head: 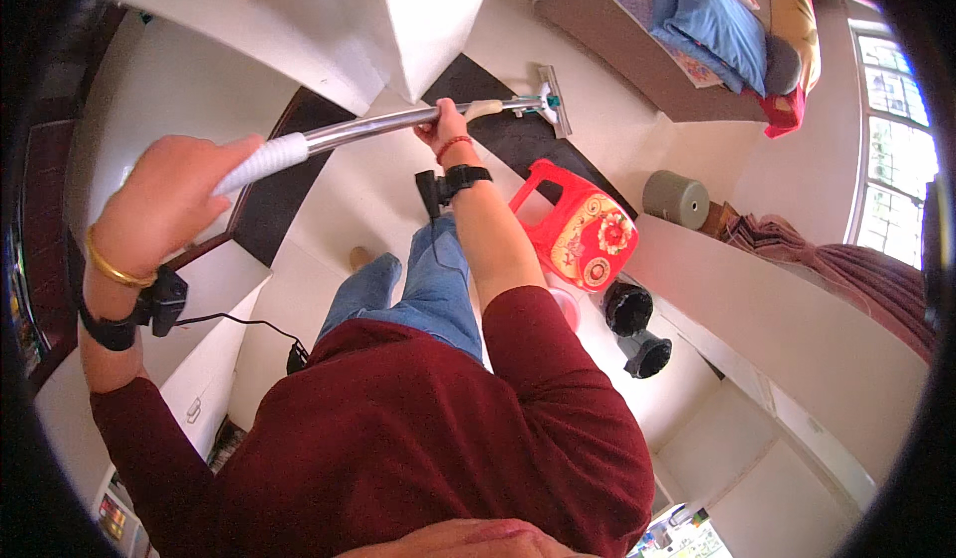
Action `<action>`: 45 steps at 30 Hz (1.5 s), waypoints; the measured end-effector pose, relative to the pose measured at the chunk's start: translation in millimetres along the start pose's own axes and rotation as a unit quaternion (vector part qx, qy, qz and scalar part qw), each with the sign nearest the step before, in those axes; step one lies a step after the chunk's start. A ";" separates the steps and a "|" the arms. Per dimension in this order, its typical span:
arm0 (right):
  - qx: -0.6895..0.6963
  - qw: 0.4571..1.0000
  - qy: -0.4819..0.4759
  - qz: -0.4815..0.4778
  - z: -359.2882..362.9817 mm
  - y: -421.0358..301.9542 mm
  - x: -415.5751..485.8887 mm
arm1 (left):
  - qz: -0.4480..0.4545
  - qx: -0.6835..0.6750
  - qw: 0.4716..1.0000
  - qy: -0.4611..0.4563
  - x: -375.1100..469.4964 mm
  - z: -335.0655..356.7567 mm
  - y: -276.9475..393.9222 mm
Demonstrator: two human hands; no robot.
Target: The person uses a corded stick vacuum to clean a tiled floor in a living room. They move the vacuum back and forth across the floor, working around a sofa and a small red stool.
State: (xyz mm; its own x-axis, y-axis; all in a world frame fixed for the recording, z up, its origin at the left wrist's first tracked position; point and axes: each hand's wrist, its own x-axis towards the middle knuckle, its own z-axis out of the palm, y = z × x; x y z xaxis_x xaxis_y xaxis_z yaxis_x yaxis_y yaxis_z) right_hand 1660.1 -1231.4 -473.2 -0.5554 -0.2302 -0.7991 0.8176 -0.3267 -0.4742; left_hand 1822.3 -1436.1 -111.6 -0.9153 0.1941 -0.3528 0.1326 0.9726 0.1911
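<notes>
My left hand (164,196), with a gold bangle at the wrist, is closed round the white ribbed grip of a metal-handled floor mop (373,129). Farther along the same pole, near a cream-coloured lever, my right hand (447,129) grips the shaft; a red bracelet circles that wrist. The mop's flat head (556,102), white and green at its joint, is beyond the right hand, over the pale floor beside a dark floor strip (504,121). Its underside is hidden.
A red plastic stool (597,241) with a floral top stands right of my right forearm. Near it are a pink tub (565,309) and black-lined bins (627,308). A bed or sofa (620,43) with blue bedding is at upper right; a white wall corner (422,35) juts in above the pole.
</notes>
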 end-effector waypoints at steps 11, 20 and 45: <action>0.000 0.995 0.066 -0.077 -56.5 -35.0 6.5 | 0.066 -0.044 0.996 0.050 39.0 4.2 22.4; 0.035 0.993 0.079 -0.077 -274.0 -191.0 64.3 | 0.169 0.001 0.982 0.079 217.2 72.9 156.8; 0.085 0.990 0.087 -0.069 -208.6 -201.2 55.0 | 0.127 -0.035 0.991 -0.030 246.9 3.8 105.0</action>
State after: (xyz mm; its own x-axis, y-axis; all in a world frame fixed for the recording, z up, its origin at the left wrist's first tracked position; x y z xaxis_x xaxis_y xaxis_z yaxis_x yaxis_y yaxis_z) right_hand 1496.8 -987.1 -498.9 -0.6138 -0.0162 -0.7893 0.6895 -0.4979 -0.5260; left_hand 1611.6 -1285.6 -182.1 -0.8311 0.4403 -0.3397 0.3266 0.8809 0.3426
